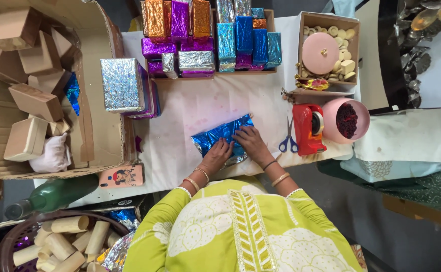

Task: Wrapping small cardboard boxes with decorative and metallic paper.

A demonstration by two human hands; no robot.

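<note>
A box partly wrapped in shiny blue foil paper [219, 133] lies on the white table [195, 108] right in front of me. My left hand [219, 152] presses flat on the foil's near left part. My right hand [249, 139] rests on its right side, fingers spread over the paper. Both hands touch the foil and press it down; neither lifts it. Blue-handled scissors [288, 139] and a red tape dispenser [308, 129] lie just right of my right hand.
A silver-wrapped box [122, 84] stands left of centre. Several foil-wrapped boxes [210, 38] fill the back. A cardboard carton [34, 85] of plain wooden boxes sits at left. A pink bowl [349, 120], a box with a pink lid [321, 53], a green bottle [54, 194] and a basket of rolls [59, 242] surround me.
</note>
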